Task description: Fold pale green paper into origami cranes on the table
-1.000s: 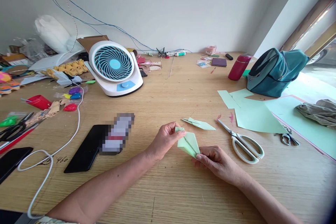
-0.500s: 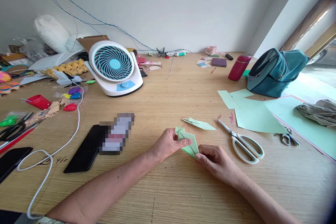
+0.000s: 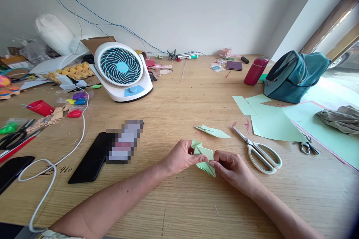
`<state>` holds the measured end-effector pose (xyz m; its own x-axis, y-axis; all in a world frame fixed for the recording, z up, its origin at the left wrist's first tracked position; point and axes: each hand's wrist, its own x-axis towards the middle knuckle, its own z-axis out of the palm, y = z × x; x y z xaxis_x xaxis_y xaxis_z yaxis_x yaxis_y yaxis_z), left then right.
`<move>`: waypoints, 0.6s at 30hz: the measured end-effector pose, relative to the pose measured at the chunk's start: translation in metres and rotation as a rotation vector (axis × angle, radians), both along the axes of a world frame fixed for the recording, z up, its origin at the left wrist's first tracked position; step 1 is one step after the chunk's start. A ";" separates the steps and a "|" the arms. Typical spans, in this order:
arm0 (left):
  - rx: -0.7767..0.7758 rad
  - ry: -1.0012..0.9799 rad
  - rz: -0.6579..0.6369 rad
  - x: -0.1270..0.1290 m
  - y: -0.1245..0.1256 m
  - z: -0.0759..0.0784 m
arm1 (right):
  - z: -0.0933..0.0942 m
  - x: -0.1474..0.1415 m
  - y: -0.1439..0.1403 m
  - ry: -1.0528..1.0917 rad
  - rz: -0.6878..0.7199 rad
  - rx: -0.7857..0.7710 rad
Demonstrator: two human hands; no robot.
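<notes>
- Handwritten in dark ink straight on the wooden table (image 3: 179, 209), near the white cable (image 3: 53, 171): digits, possibly "460", with an unclear scrawl before them.
- On the pixelated patch beside the black phone (image 3: 89, 164): nothing legible.
- On the fan (image 3: 122, 71), red bottle (image 3: 255, 71) and small items at the far wall: print too small to read.

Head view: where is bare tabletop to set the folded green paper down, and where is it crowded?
Bare wood lies between the fan and the folded green paper, and along the near edge below both hands. Crowded: left edge around the red cup; right of the scissors, under green sheets.
</notes>
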<state>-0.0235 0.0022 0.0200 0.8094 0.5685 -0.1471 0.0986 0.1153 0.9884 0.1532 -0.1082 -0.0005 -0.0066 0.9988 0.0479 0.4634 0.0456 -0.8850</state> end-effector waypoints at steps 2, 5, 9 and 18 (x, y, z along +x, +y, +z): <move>0.035 0.019 0.003 0.000 0.000 0.001 | 0.002 0.000 0.000 0.011 -0.015 -0.001; 0.039 0.023 0.027 0.000 0.002 -0.001 | 0.004 0.002 0.001 0.089 0.045 -0.025; -0.007 -0.026 0.028 -0.001 0.003 -0.003 | 0.004 0.007 0.003 0.221 0.135 -0.059; -0.039 -0.033 -0.016 0.000 0.002 -0.001 | -0.008 0.010 0.004 0.412 0.116 -0.100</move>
